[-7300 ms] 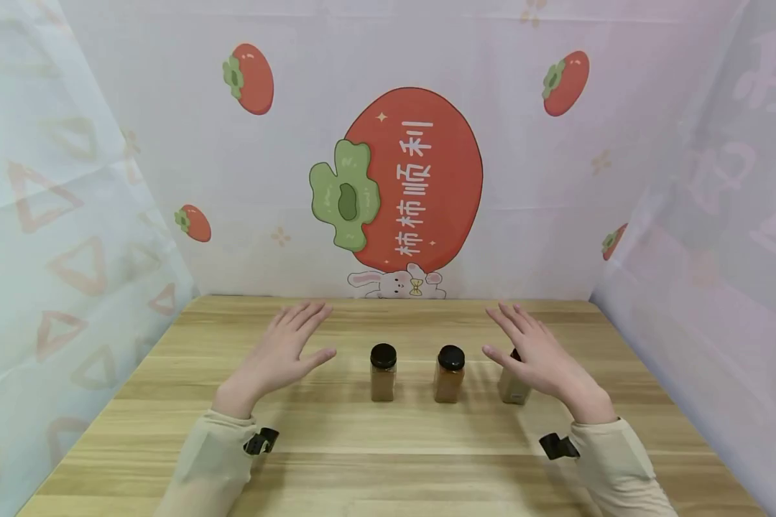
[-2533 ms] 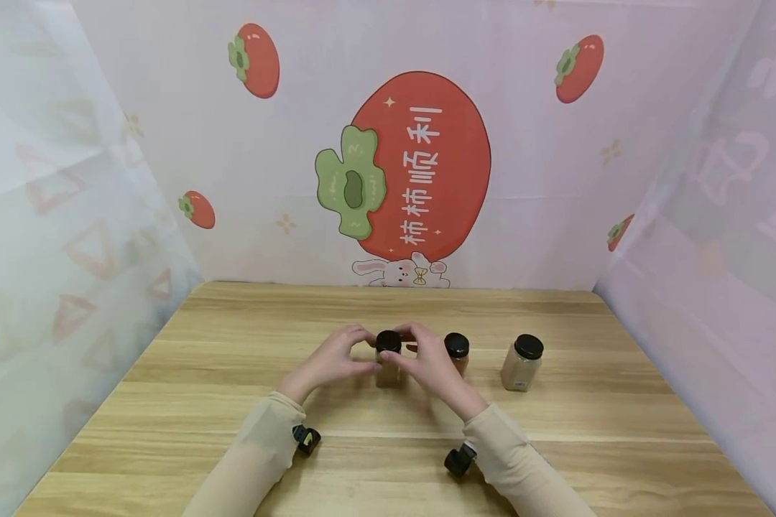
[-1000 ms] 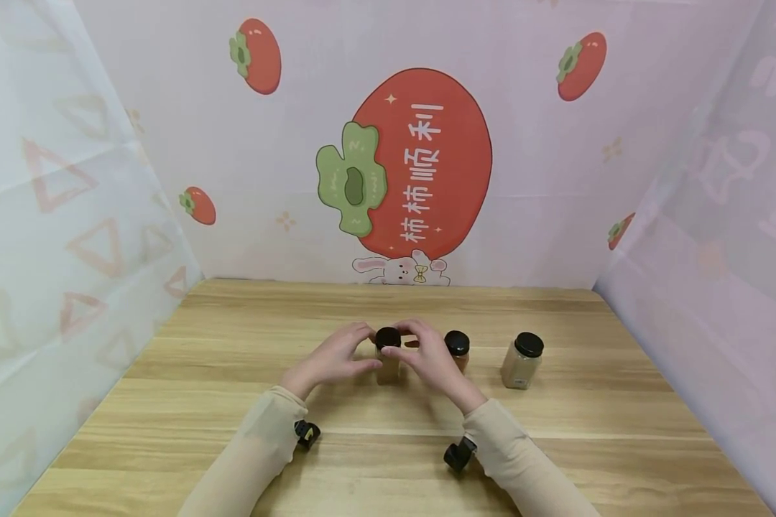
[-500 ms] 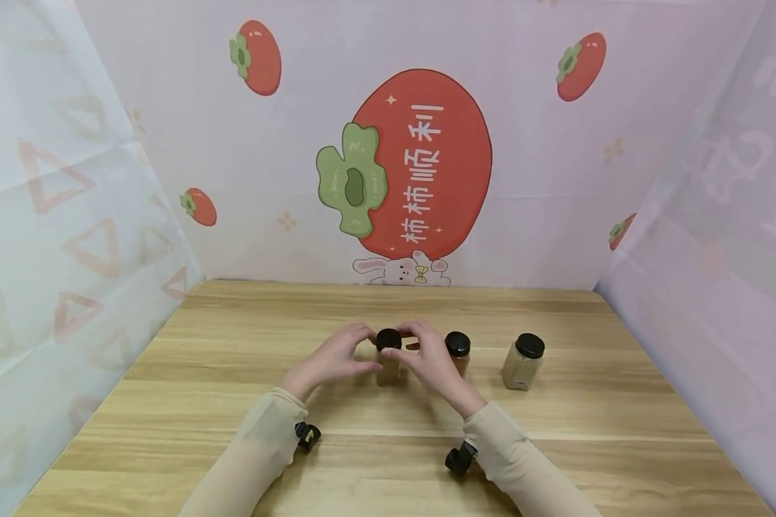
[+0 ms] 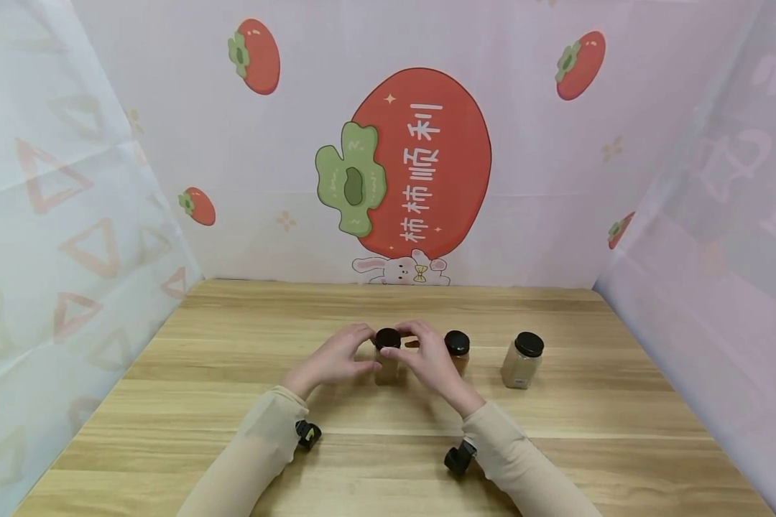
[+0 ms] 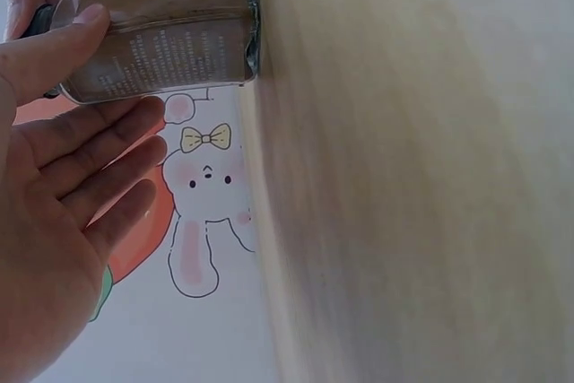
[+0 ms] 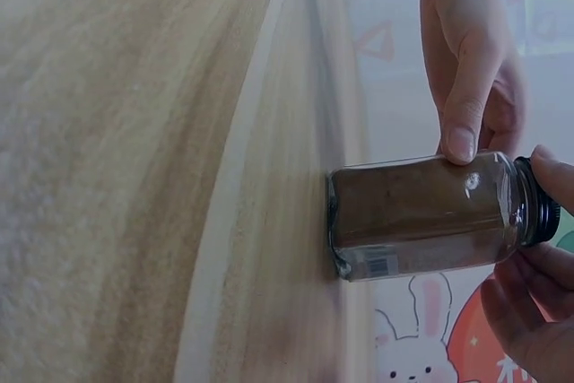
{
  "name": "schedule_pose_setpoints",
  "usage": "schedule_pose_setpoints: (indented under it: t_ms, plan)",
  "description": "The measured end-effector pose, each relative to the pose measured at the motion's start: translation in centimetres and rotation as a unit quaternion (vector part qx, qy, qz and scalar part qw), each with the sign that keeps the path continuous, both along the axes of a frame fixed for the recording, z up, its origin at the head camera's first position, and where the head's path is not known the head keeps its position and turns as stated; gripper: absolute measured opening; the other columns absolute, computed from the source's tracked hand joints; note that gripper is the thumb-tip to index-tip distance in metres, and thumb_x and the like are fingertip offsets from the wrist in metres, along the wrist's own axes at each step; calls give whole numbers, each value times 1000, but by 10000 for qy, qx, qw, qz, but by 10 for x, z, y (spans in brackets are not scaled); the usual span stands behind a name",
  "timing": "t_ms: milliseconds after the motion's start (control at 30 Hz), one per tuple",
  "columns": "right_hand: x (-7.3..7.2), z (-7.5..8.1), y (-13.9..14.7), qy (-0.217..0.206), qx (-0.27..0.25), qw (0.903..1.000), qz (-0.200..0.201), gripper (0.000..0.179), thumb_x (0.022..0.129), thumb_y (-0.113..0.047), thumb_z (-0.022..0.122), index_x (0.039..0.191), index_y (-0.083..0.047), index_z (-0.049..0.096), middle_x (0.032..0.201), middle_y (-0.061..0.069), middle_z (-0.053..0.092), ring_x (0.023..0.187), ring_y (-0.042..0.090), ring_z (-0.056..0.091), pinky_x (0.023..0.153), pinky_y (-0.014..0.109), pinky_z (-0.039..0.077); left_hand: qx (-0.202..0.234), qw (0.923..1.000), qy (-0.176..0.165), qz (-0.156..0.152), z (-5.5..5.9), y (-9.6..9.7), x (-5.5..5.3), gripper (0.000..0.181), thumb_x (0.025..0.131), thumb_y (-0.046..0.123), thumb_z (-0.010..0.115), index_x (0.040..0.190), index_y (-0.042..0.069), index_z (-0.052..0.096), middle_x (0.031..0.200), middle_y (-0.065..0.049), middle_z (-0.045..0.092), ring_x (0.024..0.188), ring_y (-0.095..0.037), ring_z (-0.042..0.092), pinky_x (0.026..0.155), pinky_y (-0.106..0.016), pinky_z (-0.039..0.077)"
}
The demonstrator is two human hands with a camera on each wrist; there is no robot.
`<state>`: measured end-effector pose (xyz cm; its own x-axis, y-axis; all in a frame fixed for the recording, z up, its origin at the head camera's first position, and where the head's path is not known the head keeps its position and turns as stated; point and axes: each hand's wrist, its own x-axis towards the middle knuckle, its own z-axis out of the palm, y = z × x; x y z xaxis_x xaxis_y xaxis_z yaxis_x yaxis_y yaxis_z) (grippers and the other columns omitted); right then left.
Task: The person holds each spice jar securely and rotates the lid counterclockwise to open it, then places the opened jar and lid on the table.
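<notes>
An upright spice jar [image 5: 386, 373] of brown powder with a black screw lid [image 5: 388, 337] stands between my two hands. My left hand [image 5: 336, 359] holds the glass body, its thumb [image 6: 67, 47] across the near side and its fingers toward the back. Around the lid curl the thumb and fingers of my right hand [image 5: 435, 366], seen in the right wrist view at the ribbed black edge. White print shows on the jar's side in the left wrist view. The jar's base sits at the tabletop.
A second spice jar [image 5: 459, 362] with a black lid stands just right of my right hand, partly hidden by it. A third jar [image 5: 520, 366], with paler powder, is further right. Fabric with persimmon prints walls the wooden table [image 5: 375, 467] at back and sides.
Both hands were spread and apart above the table 7.3 s ago; they have come together on the leftmost jar. Over the last 2.5 s their grip looks nearly the same.
</notes>
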<state>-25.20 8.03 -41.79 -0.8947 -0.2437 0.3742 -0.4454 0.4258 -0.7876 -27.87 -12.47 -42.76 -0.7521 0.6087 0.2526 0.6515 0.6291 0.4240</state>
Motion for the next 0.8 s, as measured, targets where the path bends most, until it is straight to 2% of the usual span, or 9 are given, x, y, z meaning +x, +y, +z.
schedule_pose_setpoints:
  t_ms: [433, 800]
  plan:
    - [-1, 3, 0, -119, 185, 9998, -6, 39, 80, -26, 77, 112, -8, 64, 112, 6, 62, 106, 19, 60, 90, 40, 53, -135, 9998, 101, -144, 4, 0, 2, 39, 85, 30, 70, 115, 9, 58, 117, -6, 60, 115, -23, 54, 102, -42, 43]
    - [-1, 4, 7, -115, 632, 9972, 379, 42, 84, -30, 72, 119, -9, 62, 120, 6, 60, 114, 20, 57, 93, 40, 51, -150, 9996, -13, -222, 3, -2, 3, 38, 85, 28, 70, 116, 9, 58, 120, -5, 59, 117, -21, 53, 104, -40, 42]
